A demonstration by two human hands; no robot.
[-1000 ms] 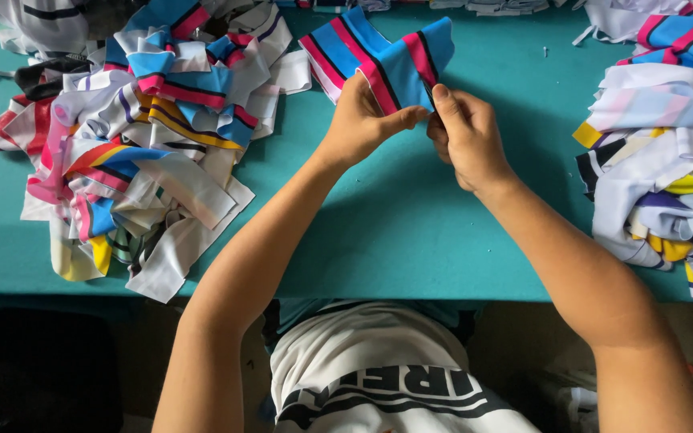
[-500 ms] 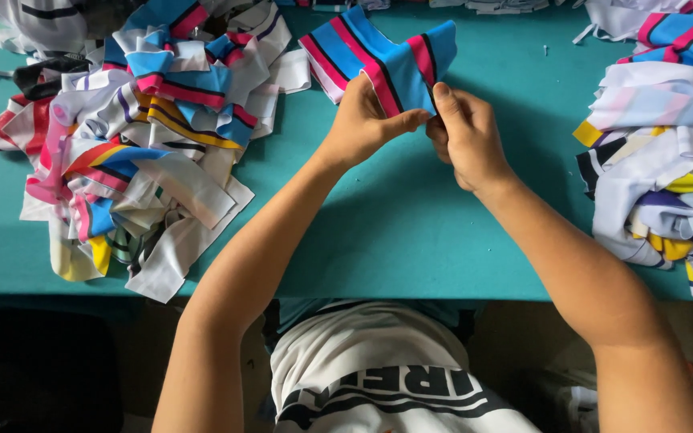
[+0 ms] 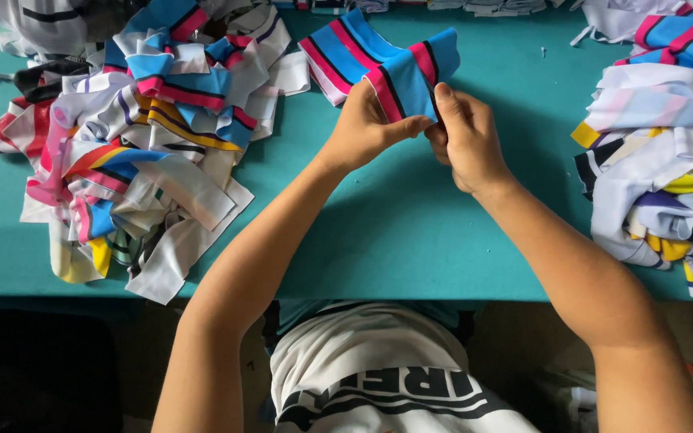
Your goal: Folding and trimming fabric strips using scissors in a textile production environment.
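With the left hand and right hand both pinching 1 blue striped fabric strip, apparently folded, uneven tugging could misalign its edges.

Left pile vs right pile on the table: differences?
The left pile is spread loose and flat with strips trailing toward the table edge; the right pile is stacked higher and runs out of frame. Left shows more pink and red; right is mostly white. Both are striped fabric pieces.
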